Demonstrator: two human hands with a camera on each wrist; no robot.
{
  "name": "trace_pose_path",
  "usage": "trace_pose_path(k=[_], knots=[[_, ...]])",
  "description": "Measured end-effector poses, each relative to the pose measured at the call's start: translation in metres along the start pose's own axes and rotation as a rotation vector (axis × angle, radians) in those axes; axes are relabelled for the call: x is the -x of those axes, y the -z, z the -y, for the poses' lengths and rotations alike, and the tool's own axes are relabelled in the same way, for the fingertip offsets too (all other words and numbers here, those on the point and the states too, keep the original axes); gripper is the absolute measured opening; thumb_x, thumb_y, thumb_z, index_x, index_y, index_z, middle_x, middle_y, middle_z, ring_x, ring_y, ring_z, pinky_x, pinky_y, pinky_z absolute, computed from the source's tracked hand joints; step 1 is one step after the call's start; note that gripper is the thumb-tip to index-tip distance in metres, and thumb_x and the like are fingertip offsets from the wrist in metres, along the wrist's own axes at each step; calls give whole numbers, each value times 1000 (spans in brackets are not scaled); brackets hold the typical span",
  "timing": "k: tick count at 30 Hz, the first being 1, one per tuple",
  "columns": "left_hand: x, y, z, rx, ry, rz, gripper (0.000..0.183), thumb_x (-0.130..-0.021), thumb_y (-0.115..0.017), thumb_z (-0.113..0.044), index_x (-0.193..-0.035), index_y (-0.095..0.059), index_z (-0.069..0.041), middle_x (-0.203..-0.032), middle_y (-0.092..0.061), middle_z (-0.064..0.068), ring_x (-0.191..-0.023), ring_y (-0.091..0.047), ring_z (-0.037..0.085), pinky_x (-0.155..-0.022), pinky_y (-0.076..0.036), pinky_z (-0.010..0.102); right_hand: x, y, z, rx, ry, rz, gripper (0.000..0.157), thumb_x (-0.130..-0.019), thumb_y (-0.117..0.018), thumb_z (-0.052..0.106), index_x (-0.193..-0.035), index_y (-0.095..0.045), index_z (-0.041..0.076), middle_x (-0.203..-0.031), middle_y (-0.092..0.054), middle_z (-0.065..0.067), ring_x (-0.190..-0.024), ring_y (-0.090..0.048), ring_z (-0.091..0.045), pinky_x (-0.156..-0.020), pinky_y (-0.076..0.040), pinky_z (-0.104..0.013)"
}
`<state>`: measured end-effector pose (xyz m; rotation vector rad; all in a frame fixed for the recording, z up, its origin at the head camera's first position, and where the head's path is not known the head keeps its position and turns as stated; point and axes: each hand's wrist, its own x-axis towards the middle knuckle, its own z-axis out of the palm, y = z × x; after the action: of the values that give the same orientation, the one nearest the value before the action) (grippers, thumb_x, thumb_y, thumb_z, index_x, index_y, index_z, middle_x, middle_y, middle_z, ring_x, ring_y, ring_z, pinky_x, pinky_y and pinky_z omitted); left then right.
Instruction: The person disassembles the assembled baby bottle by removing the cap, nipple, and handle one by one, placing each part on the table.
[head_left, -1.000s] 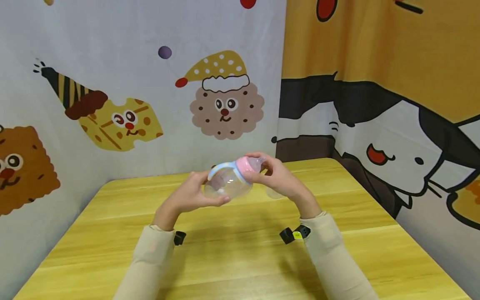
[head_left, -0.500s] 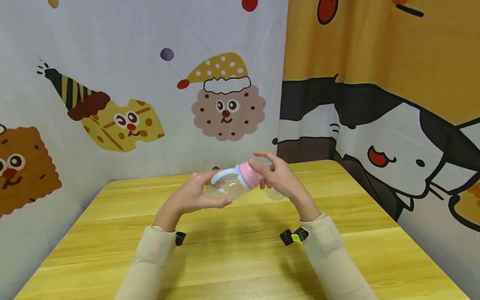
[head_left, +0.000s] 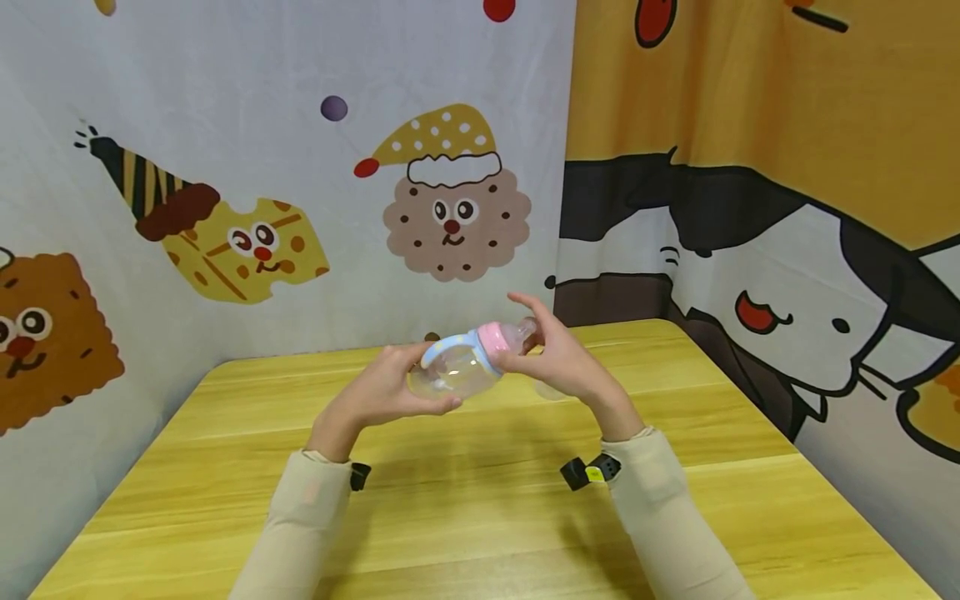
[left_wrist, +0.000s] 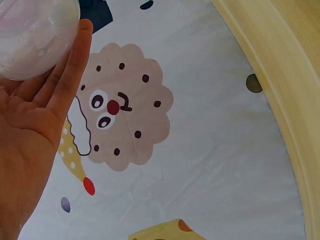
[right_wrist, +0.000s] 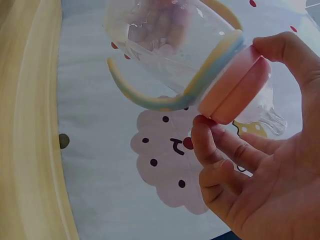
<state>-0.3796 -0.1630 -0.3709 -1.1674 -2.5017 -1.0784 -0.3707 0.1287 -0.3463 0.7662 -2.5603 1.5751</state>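
A clear baby bottle (head_left: 459,372) with a pink collar ring, a clear nipple and blue-and-yellow handles lies tilted in the air above the table, nipple end to the right. My left hand (head_left: 382,385) grips its round body near the base; in the left wrist view, fingers of the left hand (left_wrist: 30,135) lie against the clear base. My right hand (head_left: 558,354) pinches the pink collar (right_wrist: 235,90) between thumb and fingers, as the right wrist view shows, with the index finger raised in the head view. A clear rounded piece (head_left: 550,391) shows partly behind the right hand.
The yellow wood-grain table (head_left: 465,517) spreads under both forearms. Curtains printed with cartoon figures (head_left: 450,221) hang along its back and right side. Black wrist cameras (head_left: 576,473) sit at both cuffs.
The right hand's fingers have shifted round the collar and pinch it again, uncovering the nipple. The left hand keeps its grip with the bottle almost still.
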Motion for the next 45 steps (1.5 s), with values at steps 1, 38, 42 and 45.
trace_pose_path(k=[1, 38, 42, 45], knots=[[0, 0, 0, -1, 5, -1, 49, -83, -91, -37, -121, -72, -11, -101, -75, -4, -86, -70, 13, -74, -60, 32, 0, 1, 0, 6, 10, 6, 93, -93, -80, 32, -167, -25, 19, -120, -63, -16, -101, -63, -29, -84, -53, -39], [1, -1, -1, 2, 17, 4, 45, -82, -91, -38, -116, -72, -14, -97, -75, -1, -83, -69, 13, -73, -59, 32, 0, -1, -3, -123, -45, 80, 48, -98, -76, 35, -136, -60, 10, -91, -64, -11, -75, -55, -23, -63, -47, -28], [0, -1, 0, 4, 24, 6, 44, -82, -91, -38, -115, -72, -17, -97, -75, -1, -83, -69, 14, -72, -59, 32, 0, 3, -5, -151, -12, 123, 61, -94, -79, 24, -149, -54, 15, -116, -63, -13, -97, -55, -28, -80, -51, -34], [0, -1, 0, 3, 22, 12, 45, -83, -91, -40, -116, -72, -17, -98, -75, -1, -83, -69, 13, -73, -60, 32, 0, 4, -6, -166, -5, 141, 64, -94, -79, 24, -151, -52, 13, -121, -62, -15, -103, -56, -30, -88, -52, -39]])
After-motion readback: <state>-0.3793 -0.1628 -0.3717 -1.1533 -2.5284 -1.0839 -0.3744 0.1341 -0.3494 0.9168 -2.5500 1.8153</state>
